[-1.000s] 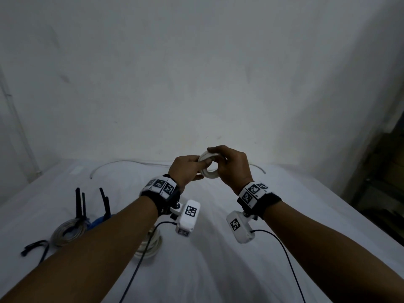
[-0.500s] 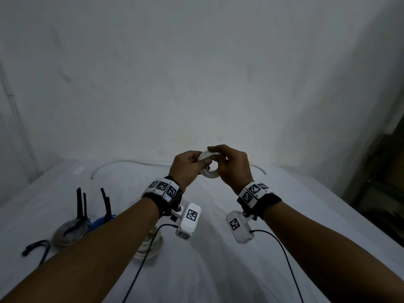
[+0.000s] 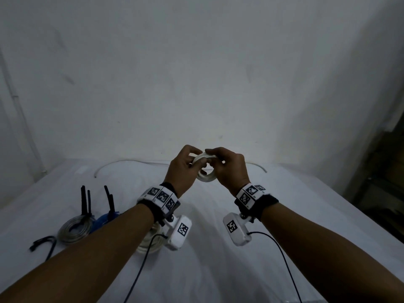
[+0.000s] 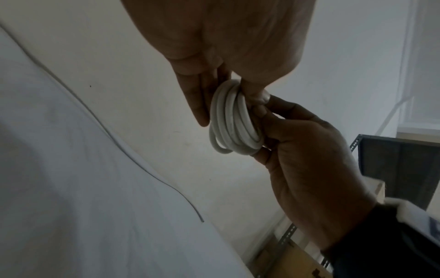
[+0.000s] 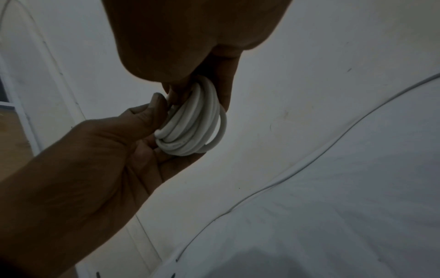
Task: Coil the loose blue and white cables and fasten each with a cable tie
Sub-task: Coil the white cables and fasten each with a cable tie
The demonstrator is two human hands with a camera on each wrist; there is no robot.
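We hold the white cable coil (image 3: 205,169) in the air above the white-covered table (image 3: 218,259), left hand (image 3: 182,169) and right hand (image 3: 229,169) both pinching its rim with curled fingers. If either pinch slackens, we judge the stiff loops could spring apart — no tie binds them yet. The ring stands on edge, its opening facing us.
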